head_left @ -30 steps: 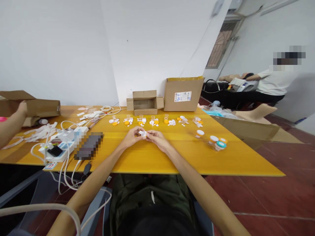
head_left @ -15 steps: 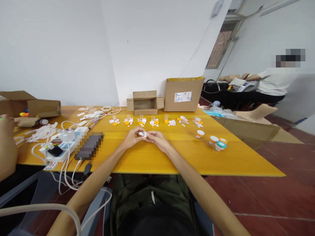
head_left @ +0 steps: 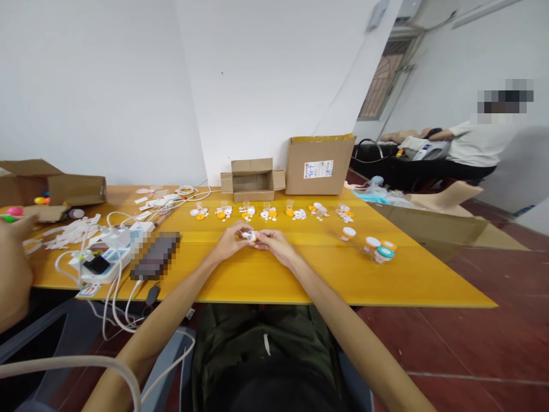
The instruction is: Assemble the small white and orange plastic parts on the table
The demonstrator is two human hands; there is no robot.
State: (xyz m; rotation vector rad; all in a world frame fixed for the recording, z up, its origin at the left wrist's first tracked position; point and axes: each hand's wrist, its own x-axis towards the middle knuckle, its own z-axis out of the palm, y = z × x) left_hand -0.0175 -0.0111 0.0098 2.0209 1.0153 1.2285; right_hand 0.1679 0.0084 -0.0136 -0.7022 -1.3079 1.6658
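Observation:
My left hand (head_left: 232,241) and my right hand (head_left: 274,245) meet over the middle of the yellow table, fingers closed on a small clear and white container (head_left: 251,235) with a bit of orange. The fingers partly hide it. Behind them, a row of small piles holds white pieces (head_left: 299,214), orange rings (head_left: 221,214) and clear cups (head_left: 290,203). To the right of my hands are several lidded jars, among them a white-topped one (head_left: 349,232) and a teal-topped one (head_left: 385,252).
An open small box (head_left: 253,182) and a large carton (head_left: 319,166) stand at the back. Left are a phone (head_left: 156,256), a power strip (head_left: 103,266), cables and another person's hand (head_left: 15,263). A person in white (head_left: 484,146) sits far right.
The other person's hand at the far left has moved, and pink and green items now show there. The seated person at the right has shifted slightly. My hands stay nearly in place.

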